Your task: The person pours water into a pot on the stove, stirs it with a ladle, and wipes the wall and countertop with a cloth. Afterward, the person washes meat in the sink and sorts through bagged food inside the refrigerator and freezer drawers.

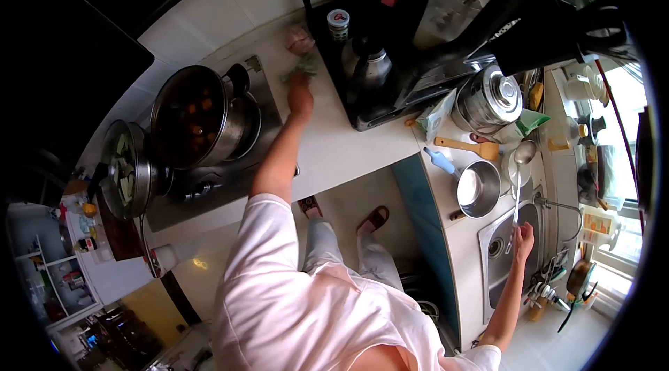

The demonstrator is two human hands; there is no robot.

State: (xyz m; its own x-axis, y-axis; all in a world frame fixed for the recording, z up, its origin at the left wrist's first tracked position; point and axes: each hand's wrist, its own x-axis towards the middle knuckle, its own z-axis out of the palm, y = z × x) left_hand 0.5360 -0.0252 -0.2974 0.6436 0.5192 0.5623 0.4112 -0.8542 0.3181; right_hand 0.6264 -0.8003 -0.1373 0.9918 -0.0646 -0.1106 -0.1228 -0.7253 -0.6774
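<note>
On the white counter beside the stove, my left hand [300,100] is closed around a pale green crumpled cloth [304,66]. Just beyond it lies a crumpled pinkish-brown item [300,40] whose kind I cannot make out. My right hand [522,241] grips the handle of a long metal ladle [525,152] over the sink [493,277]. The ladle's bowl is up by a small light-coloured bowl [516,169] at the sink's far end. A small saucepan [478,190] with a blue handle stands near it.
A large pot [189,118] with dark liquid and orange-brown chunks sits on the stove, beside a lidded pan [125,170]. A black rack [359,123] holds a kettle [366,64] and jar. A wooden spatula [467,146] and steel lidded pot [491,100] occupy the corner.
</note>
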